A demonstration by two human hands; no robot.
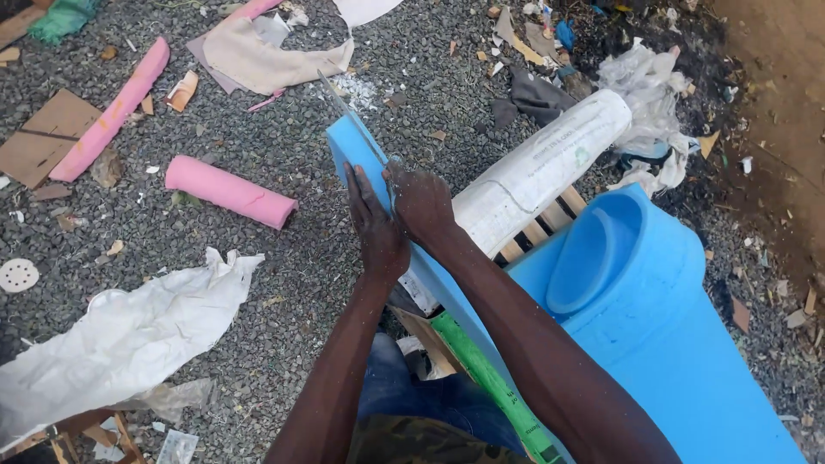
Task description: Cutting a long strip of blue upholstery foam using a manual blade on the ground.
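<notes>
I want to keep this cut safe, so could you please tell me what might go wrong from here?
1. The left hand presses the blue foam right beside the blade, so a slip could cut it.
2. The foam overhangs unsupported and may flex, skewing the cut.
3. The right hand could jerk forward if the blade binds.

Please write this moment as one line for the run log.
left hand: flat on blue foam slab | right hand: grips knife cutting along slab | nearby: pink foam roll, blue drum

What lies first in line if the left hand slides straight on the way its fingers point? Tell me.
The left hand lies flat on the blue foam slab, fingers pointing up along it. It would first meet more slab, then probably its far corner and the gravel.
</notes>
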